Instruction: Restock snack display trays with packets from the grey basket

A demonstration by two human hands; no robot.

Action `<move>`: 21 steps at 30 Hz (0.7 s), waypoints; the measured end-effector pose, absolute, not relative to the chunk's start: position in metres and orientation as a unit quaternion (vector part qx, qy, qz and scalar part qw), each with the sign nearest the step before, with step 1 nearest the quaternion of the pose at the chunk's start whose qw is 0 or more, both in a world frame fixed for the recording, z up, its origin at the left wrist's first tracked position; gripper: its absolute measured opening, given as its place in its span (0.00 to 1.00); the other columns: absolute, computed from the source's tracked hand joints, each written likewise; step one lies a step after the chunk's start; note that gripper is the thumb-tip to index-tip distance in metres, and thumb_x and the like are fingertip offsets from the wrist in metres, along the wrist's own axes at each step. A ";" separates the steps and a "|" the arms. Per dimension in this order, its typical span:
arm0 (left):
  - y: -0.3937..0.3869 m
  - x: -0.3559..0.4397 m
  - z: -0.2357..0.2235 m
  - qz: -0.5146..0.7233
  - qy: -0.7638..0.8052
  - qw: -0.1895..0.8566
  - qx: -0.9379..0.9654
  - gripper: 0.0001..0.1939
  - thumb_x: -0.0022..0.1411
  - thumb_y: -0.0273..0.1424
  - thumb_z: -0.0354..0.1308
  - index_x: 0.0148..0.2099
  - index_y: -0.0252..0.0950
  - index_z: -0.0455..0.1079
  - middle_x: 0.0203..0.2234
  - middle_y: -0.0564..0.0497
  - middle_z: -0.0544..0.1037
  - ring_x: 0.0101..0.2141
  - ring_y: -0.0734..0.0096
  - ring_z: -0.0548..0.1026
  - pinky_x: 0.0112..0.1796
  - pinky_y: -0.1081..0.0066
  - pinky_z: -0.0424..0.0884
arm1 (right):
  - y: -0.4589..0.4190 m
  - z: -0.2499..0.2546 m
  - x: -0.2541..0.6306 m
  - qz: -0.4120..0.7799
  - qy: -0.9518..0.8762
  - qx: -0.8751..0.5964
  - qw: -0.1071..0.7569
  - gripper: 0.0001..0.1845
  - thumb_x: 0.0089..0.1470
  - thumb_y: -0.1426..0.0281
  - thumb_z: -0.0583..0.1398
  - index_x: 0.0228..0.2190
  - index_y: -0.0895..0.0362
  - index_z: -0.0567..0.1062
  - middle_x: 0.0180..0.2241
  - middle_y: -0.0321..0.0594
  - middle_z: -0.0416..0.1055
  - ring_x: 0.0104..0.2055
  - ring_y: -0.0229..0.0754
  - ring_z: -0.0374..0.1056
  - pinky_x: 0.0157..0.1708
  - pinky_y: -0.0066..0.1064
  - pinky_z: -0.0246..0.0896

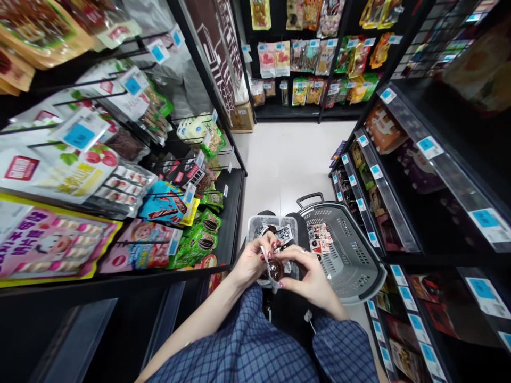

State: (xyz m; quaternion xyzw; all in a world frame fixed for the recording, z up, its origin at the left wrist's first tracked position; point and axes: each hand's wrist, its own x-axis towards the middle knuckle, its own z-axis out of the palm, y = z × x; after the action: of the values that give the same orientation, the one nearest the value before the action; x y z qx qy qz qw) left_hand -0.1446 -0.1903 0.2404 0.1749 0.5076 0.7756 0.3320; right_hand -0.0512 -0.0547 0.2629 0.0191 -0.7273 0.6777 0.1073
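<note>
A small clear packet with a dark brown round piece inside [275, 270] is held between my two hands. The fingers of my left hand [254, 256] pinch its upper left edge. From the other side, the thumb and fingers of my right hand [307, 272] close around its right side. Below the hands is a clear plastic tub [250, 230] holding black-and-white packets [284, 234]; my hands hide part of its contents. To the right of the tub stands a grey shopping basket [351, 250] with white-and-red packets [320, 239] in it.
On the left, a black shelf rack [229, 213] carries hanging snack bags [59, 244] at arm level. Shelves with price tags [429, 146] line the right side. Pale floor [279, 159] runs ahead to a back rack of bags [273, 58], with a cardboard box [242, 117] at its left.
</note>
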 end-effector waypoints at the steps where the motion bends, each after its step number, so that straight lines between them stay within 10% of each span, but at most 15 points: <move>1: -0.190 -0.144 0.239 0.775 0.508 0.337 0.168 0.27 0.47 0.46 0.64 0.21 0.34 0.51 0.30 0.53 0.63 0.39 0.69 0.68 0.45 0.62 0.67 | -0.057 0.263 -0.051 0.668 -0.736 0.021 0.111 0.21 0.43 0.66 0.67 0.42 0.53 0.74 0.38 0.40 0.73 0.42 0.44 0.68 0.43 0.36 0.62; 8: -0.188 -0.141 0.235 0.737 0.558 0.326 0.198 0.24 0.51 0.53 0.56 0.29 0.36 0.57 0.33 0.51 0.62 0.33 0.72 0.66 0.37 0.69 0.68 | -0.069 0.264 -0.051 0.593 -0.779 0.030 0.202 0.21 0.43 0.69 0.65 0.42 0.54 0.73 0.35 0.41 0.71 0.38 0.42 0.67 0.38 0.34 0.64; 13: -0.193 -0.148 0.239 0.668 0.629 0.297 0.264 0.21 0.60 0.49 0.49 0.44 0.37 0.65 0.37 0.48 0.68 0.39 0.66 0.68 0.42 0.67 0.65 | -0.061 0.265 -0.051 0.753 -0.639 0.017 0.156 0.16 0.41 0.61 0.64 0.34 0.55 0.75 0.31 0.40 0.69 0.33 0.42 0.66 0.33 0.33 0.63; 21: -0.206 -0.158 0.216 0.133 0.834 0.173 0.507 0.15 0.61 0.33 0.52 0.50 0.37 0.65 0.45 0.45 0.71 0.46 0.57 0.64 0.46 0.58 0.61 | -0.055 0.229 -0.017 0.893 -0.423 -0.124 0.094 0.35 0.40 0.37 0.51 0.38 0.48 0.75 0.32 0.42 0.74 0.29 0.46 0.68 0.29 0.41 0.66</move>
State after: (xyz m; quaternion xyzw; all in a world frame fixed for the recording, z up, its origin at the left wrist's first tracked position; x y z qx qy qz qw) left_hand -0.1580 -0.2064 0.2164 0.5071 0.8338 0.1331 0.1730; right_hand -0.0174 -0.0552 0.2290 -0.1238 -0.4232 0.8926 0.0937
